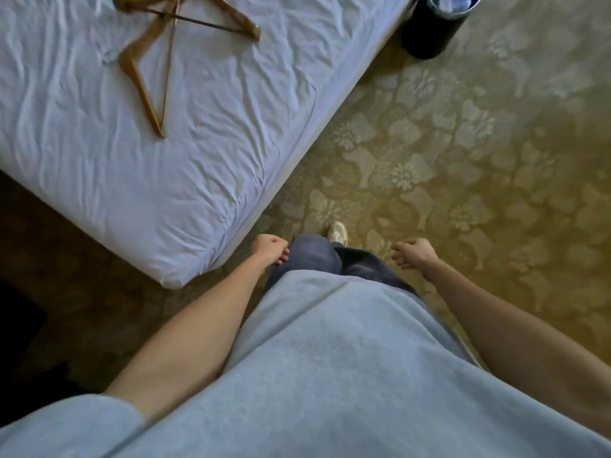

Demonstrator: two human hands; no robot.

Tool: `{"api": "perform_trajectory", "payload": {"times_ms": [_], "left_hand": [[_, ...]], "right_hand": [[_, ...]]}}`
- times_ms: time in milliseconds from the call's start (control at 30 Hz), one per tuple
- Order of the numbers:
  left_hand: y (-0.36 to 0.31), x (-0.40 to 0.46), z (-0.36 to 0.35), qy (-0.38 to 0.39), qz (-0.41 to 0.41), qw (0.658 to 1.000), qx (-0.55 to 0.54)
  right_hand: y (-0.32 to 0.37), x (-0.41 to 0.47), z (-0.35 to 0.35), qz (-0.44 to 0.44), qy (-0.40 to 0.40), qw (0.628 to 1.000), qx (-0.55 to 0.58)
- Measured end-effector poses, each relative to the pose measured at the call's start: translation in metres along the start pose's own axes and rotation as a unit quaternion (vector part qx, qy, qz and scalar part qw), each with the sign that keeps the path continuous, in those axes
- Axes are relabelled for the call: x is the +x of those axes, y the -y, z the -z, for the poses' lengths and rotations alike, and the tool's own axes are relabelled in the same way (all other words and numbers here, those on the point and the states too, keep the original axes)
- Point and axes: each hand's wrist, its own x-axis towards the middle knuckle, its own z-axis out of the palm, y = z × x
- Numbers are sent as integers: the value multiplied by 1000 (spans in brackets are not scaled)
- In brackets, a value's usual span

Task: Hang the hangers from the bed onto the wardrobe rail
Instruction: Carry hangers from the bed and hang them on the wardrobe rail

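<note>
Both hands hang at the person's sides and hold nothing. The left hand (269,249) lies beside the thigh, next to the corner of the bed, fingers loosely curled. The right hand (415,252) hangs over the floor on the other side, fingers likewise relaxed and curled around nothing.

A white shoe (337,233) shows ahead of the knees on the gold floral-patterned carpet (463,160). The person stands at the corner of the bed with the wrinkled white sheet (165,193).

The task's things lie well apart from both hands, at the far part of the mattress. The nearer light-brown wooden hanger (145,84) lies flat with one arm tip pointing toward the person. A second wooden hanger (231,21) lies beyond it; the two cross at the top edge of the view, and the hooks are not clearly visible there.

The step in hand is judged to be the approach and pick-up:
1. Step along the bed's side until the hangers are within reach.
2. Grip the nearer hanger at its neck, not at the arm tip.
3. Lift it straight up to clear the crossing before pulling away; otherwise the bars may snag and drag the second hanger.
4. Take the second hanger with the other hand.

A dark round waste bin (436,24) stands on the carpet near the bed's far edge; keep feet clear of it. The wardrobe rail is not in view.
</note>
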Motion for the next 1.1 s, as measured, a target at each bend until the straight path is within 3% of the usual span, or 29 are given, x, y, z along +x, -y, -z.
{"api": "perform_trajectory", "payload": {"times_ms": [200,467,633,900,1100], "left_hand": [[-40,37,32,-27,82,995,-57],[-114,111,48,-26,168,974,-149],[-202,144,71,-27,170,961,-218],[-350,201,132,-64,105,949,-290],[-410,241,160,-93,109,926,-350]], "right_hand": [[190,42,19,123,43,990,-54],[395,102,7,208,116,955,-176],[480,140,29,197,132,935,-263],[570,210,106,149,72,928,-332],[631,244,118,129,93,897,-412]]}}
